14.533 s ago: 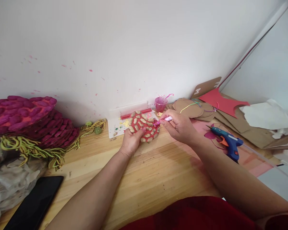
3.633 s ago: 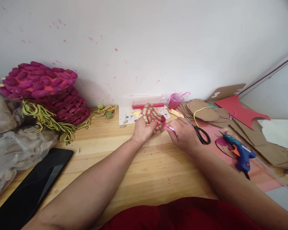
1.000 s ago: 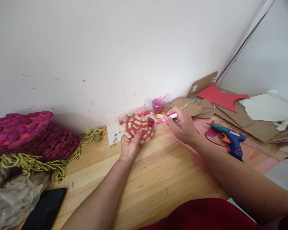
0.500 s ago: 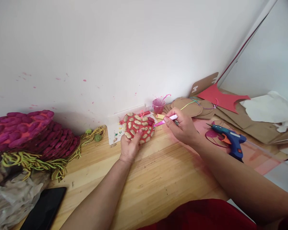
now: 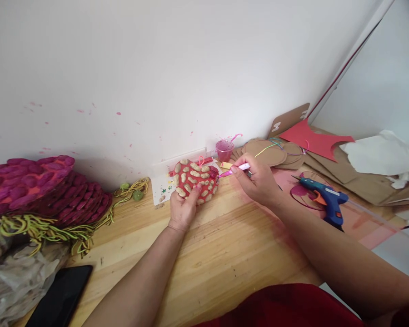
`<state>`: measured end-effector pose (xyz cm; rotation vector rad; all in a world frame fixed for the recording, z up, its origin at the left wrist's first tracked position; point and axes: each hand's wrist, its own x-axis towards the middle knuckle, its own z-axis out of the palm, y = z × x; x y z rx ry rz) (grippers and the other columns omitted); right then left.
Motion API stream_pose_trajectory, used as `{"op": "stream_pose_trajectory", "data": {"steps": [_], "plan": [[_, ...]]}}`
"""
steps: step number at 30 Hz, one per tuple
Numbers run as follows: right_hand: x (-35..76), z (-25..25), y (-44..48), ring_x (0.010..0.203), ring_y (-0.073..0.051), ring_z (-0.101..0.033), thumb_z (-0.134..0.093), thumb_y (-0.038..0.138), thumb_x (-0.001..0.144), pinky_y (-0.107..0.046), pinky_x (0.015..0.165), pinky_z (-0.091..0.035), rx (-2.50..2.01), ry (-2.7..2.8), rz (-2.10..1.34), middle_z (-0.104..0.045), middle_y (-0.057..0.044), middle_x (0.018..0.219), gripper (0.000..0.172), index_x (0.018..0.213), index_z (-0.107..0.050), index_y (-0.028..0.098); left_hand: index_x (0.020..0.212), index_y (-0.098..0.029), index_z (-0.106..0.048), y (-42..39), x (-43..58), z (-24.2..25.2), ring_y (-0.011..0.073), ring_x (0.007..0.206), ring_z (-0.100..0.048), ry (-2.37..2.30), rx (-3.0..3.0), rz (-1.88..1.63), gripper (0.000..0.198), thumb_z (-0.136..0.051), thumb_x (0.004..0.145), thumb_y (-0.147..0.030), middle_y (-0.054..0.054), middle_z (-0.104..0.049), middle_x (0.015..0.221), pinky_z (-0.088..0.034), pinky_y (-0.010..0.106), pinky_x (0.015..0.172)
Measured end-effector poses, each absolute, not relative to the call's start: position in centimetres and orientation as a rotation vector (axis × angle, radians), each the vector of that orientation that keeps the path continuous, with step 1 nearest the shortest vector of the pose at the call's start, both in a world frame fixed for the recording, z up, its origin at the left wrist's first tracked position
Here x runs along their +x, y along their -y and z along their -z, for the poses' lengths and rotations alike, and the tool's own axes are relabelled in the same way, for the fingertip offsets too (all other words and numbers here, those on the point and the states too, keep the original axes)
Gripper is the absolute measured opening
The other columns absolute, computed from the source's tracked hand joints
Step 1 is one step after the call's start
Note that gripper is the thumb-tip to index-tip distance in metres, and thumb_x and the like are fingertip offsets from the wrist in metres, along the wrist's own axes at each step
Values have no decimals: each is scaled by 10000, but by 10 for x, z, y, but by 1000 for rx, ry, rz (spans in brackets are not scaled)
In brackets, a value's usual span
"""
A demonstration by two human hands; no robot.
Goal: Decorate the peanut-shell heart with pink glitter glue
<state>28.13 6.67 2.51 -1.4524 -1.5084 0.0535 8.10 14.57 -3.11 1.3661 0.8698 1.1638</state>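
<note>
My left hand grips the lower edge of a round red disc covered with glued peanuts, thumb on its face. A pink loop stands up at the disc's top. Most peanuts are bare tan; a few at the right edge are dark magenta. My right hand pinches a paintbrush with a white and pink handle. The brush's tip meets the disc's right edge. Just behind, a clear cup of pink paint stands by the wall.
Painted peanut discs are stacked at left with yellow-green yarn. A black phone lies near a plastic bag. At right are a blue glue gun, cardboard discs and red paper. Pink spots mark the wall.
The brush tip has shifted slightly upward at the disc's right edge. My left hand keeps the disc in nearly the same place.
</note>
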Motion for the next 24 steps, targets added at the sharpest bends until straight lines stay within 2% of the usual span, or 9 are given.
{"op": "stream_pose_trajectory", "data": {"steps": [6, 12, 17, 24], "plan": [[280, -26, -68, 577, -126, -447, -569, 328, 930, -276, 565, -342, -1448, 1495, -102, -554, 24, 677, 140, 840, -535, 226, 994, -170, -791, -146, 80, 31, 304, 1055, -746, -844, 1411, -1172, 359, -765, 808, -476, 106, -808, 1044, -607, 449, 950], [287, -18, -73, 575, -131, -460, -571, 364, 952, -281, 572, -356, -1463, 1339, -63, -539, 31, 673, 157, 874, -552, 230, 959, -184, -788, -151, 82, 33, 311, 1033, -750, -894, 1393, -1172, 355, -762, 792, -496, 100, -810, 930, -631, 433, 882], [300, -23, -83, 694, -171, -596, -523, 421, 987, -297, 662, -444, -1431, 1141, -29, -638, -7, 776, 196, 982, -552, 228, 917, -180, -780, -155, 84, 35, 310, 1019, -753, -901, 1359, -1205, 341, -756, 797, -498, 98, -807, 882, -631, 424, 871], [325, -54, -130, 798, -242, -625, -528, 400, 963, -345, 727, -420, -1901, 1285, 255, -727, -87, 871, 246, 979, -667, 198, 886, -199, -775, -156, 84, 36, 311, 1018, -752, -886, 1338, -1233, 282, -777, 777, -459, 89, -805, 868, -628, 429, 866]]}}
